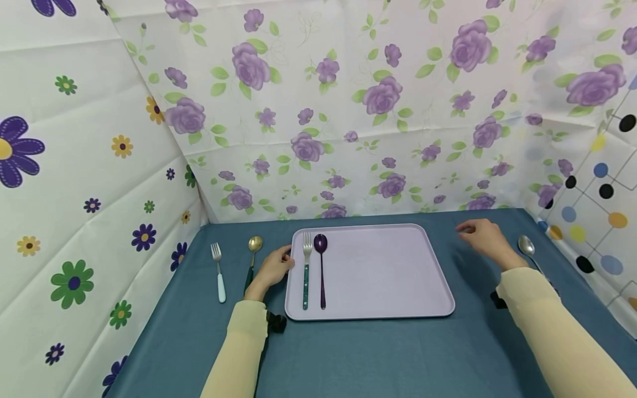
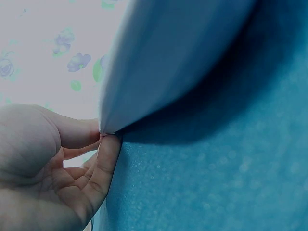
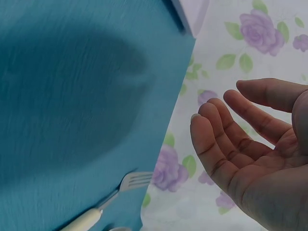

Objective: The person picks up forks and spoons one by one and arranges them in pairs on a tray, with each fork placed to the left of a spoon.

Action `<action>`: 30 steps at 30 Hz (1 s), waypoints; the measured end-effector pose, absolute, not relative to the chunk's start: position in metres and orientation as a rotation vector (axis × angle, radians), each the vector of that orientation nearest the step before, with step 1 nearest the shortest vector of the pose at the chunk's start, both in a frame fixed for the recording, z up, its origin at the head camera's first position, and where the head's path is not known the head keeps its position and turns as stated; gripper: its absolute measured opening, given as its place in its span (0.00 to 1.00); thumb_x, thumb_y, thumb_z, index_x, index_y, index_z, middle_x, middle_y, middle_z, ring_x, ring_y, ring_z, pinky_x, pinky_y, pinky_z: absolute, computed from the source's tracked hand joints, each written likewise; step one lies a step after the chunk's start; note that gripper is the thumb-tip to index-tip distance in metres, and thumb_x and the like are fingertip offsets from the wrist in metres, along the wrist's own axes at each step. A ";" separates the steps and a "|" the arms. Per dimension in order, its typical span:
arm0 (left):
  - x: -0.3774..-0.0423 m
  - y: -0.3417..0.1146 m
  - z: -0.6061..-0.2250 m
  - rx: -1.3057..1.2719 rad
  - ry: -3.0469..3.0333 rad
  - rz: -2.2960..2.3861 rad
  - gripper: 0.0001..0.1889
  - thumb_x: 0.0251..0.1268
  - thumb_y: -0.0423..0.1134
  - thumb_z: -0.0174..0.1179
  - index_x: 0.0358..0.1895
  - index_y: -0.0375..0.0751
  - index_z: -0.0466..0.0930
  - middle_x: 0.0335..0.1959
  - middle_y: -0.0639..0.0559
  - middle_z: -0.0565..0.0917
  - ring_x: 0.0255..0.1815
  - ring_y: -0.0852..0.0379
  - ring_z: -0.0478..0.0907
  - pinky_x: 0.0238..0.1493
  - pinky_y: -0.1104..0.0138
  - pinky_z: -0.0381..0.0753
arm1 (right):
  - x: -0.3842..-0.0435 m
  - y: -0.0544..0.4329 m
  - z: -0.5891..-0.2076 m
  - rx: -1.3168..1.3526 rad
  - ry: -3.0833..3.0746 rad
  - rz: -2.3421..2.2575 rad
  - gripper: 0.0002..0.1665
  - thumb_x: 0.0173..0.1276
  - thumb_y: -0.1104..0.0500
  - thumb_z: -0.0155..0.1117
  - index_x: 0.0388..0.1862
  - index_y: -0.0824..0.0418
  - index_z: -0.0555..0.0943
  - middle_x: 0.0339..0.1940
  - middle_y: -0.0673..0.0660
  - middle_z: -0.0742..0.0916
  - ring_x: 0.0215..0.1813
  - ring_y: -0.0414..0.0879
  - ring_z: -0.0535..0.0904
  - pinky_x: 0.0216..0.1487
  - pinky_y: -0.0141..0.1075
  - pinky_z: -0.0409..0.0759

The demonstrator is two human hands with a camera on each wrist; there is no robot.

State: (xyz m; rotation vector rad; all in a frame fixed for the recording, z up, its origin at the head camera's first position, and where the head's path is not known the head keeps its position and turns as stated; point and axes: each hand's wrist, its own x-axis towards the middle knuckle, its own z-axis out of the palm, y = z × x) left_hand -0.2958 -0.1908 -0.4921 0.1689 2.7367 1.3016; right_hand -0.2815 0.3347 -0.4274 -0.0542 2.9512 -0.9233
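A pale lilac tray [image 1: 383, 265] lies on the blue tablecloth. On its left part are a fork with a green handle [image 1: 306, 271] and a dark purple spoon [image 1: 322, 265], side by side. My left hand [image 1: 272, 268] is at the tray's left edge; in the left wrist view, thumb and fingers of the left hand [image 2: 62, 163] pinch the rim of the tray [image 2: 144, 72]. My right hand [image 1: 485, 240] hovers to the right of the tray, apart from it. In the right wrist view the right hand [image 3: 255, 144] holds nothing, its fingers loosely bent.
Left of the tray lie a fork with a pale handle [image 1: 219, 273] and a gold spoon [image 1: 254, 249], partly behind my left hand. A silver spoon [image 1: 527, 247] lies at the right, partly hidden by my arm. Beside it, the right wrist view shows a cream-handled fork [image 3: 91, 216]. Patterned cloths surround the table.
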 end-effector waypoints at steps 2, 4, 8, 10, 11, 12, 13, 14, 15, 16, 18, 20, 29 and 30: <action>-0.296 -0.191 -0.492 0.170 2.736 1.300 0.27 0.78 0.30 0.54 0.76 0.27 0.66 0.38 0.44 0.77 0.38 0.51 0.76 0.42 0.60 0.74 | -0.281 0.339 -0.428 -0.049 2.954 -0.920 0.23 0.79 0.60 0.56 0.64 0.75 0.78 0.57 0.79 0.82 0.43 0.63 0.84 0.36 0.46 0.82; -0.297 -0.192 -0.493 0.168 2.735 1.296 0.27 0.78 0.31 0.54 0.76 0.28 0.66 0.38 0.45 0.77 0.38 0.52 0.76 0.43 0.60 0.73 | -0.280 0.345 -0.428 -0.048 2.951 -0.918 0.23 0.79 0.60 0.56 0.65 0.76 0.77 0.57 0.79 0.81 0.41 0.62 0.84 0.35 0.45 0.81; -0.298 -0.191 -0.491 0.164 2.729 1.301 0.27 0.79 0.31 0.54 0.76 0.29 0.66 0.39 0.45 0.77 0.38 0.51 0.76 0.44 0.59 0.74 | -0.278 0.359 -0.431 -0.049 2.946 -0.904 0.24 0.80 0.60 0.55 0.65 0.76 0.77 0.57 0.80 0.81 0.37 0.59 0.83 0.33 0.44 0.80; -0.297 -0.191 -0.490 0.163 2.725 1.305 0.27 0.79 0.31 0.54 0.76 0.29 0.66 0.39 0.45 0.77 0.39 0.51 0.76 0.44 0.59 0.74 | -0.277 0.366 -0.432 -0.047 2.952 -0.892 0.24 0.80 0.59 0.55 0.66 0.76 0.77 0.57 0.80 0.80 0.37 0.59 0.83 0.33 0.45 0.80; -0.297 -0.191 -0.489 0.161 2.722 1.308 0.27 0.79 0.31 0.55 0.77 0.29 0.66 0.39 0.45 0.77 0.39 0.51 0.76 0.45 0.59 0.75 | -0.277 0.369 -0.432 -0.046 2.962 -0.882 0.24 0.80 0.59 0.55 0.65 0.76 0.77 0.57 0.80 0.80 0.39 0.60 0.83 0.34 0.45 0.80; -0.297 -0.191 -0.488 0.161 2.720 1.308 0.27 0.79 0.31 0.54 0.77 0.29 0.66 0.40 0.44 0.77 0.39 0.51 0.76 0.45 0.59 0.75 | -0.276 0.372 -0.432 -0.047 2.967 -0.876 0.25 0.79 0.59 0.55 0.65 0.76 0.77 0.57 0.80 0.80 0.40 0.61 0.83 0.34 0.46 0.81; -0.296 -0.191 -0.488 0.162 2.719 1.309 0.27 0.79 0.31 0.54 0.77 0.29 0.66 0.40 0.44 0.77 0.39 0.51 0.76 0.45 0.59 0.75 | -0.275 0.375 -0.432 -0.044 2.970 -0.868 0.25 0.79 0.59 0.55 0.65 0.75 0.77 0.58 0.80 0.80 0.41 0.62 0.83 0.35 0.46 0.81; -0.296 -0.191 -0.487 0.165 2.719 1.310 0.27 0.79 0.31 0.54 0.76 0.29 0.66 0.40 0.44 0.77 0.39 0.51 0.76 0.45 0.59 0.75 | -0.274 0.378 -0.432 -0.040 2.968 -0.868 0.25 0.80 0.58 0.55 0.66 0.76 0.77 0.58 0.81 0.79 0.43 0.63 0.83 0.35 0.47 0.81; -0.295 -0.191 -0.487 0.166 2.719 1.311 0.27 0.79 0.31 0.54 0.76 0.28 0.66 0.40 0.44 0.77 0.39 0.51 0.76 0.45 0.59 0.75 | -0.273 0.380 -0.432 -0.042 2.972 -0.863 0.25 0.80 0.58 0.55 0.65 0.76 0.77 0.58 0.81 0.79 0.44 0.64 0.83 0.36 0.47 0.82; -0.295 -0.191 -0.487 0.169 2.719 1.313 0.27 0.79 0.31 0.54 0.76 0.28 0.66 0.40 0.44 0.77 0.39 0.51 0.76 0.45 0.59 0.75 | -0.272 0.382 -0.432 -0.042 2.974 -0.861 0.25 0.80 0.58 0.55 0.66 0.76 0.77 0.59 0.81 0.78 0.45 0.65 0.83 0.36 0.47 0.82; -0.295 -0.191 -0.487 0.172 2.719 1.317 0.27 0.78 0.30 0.54 0.76 0.27 0.66 0.40 0.44 0.77 0.39 0.51 0.76 0.45 0.59 0.75 | -0.270 0.387 -0.433 -0.035 2.968 -0.865 0.26 0.80 0.58 0.54 0.66 0.76 0.76 0.60 0.82 0.77 0.46 0.65 0.83 0.37 0.48 0.82; -0.295 -0.192 -0.487 0.173 2.720 1.319 0.27 0.78 0.30 0.55 0.76 0.27 0.66 0.39 0.44 0.77 0.39 0.51 0.76 0.45 0.59 0.75 | -0.268 0.390 -0.434 -0.021 2.963 -0.880 0.26 0.81 0.58 0.53 0.67 0.77 0.75 0.61 0.83 0.77 0.45 0.65 0.83 0.38 0.49 0.82; -0.297 -0.192 -0.492 0.167 2.728 1.299 0.27 0.78 0.31 0.55 0.76 0.27 0.66 0.40 0.44 0.78 0.40 0.51 0.77 0.45 0.58 0.76 | -0.264 0.410 -0.434 0.035 2.987 -0.838 0.27 0.81 0.57 0.54 0.66 0.78 0.75 0.59 0.82 0.79 0.47 0.68 0.83 0.38 0.51 0.83; -0.297 -0.192 -0.492 0.166 2.726 1.300 0.27 0.78 0.31 0.55 0.76 0.27 0.66 0.40 0.44 0.78 0.40 0.51 0.77 0.45 0.58 0.76 | -0.264 0.412 -0.434 0.042 2.983 -0.839 0.27 0.80 0.57 0.54 0.66 0.78 0.75 0.59 0.82 0.79 0.44 0.67 0.84 0.38 0.51 0.83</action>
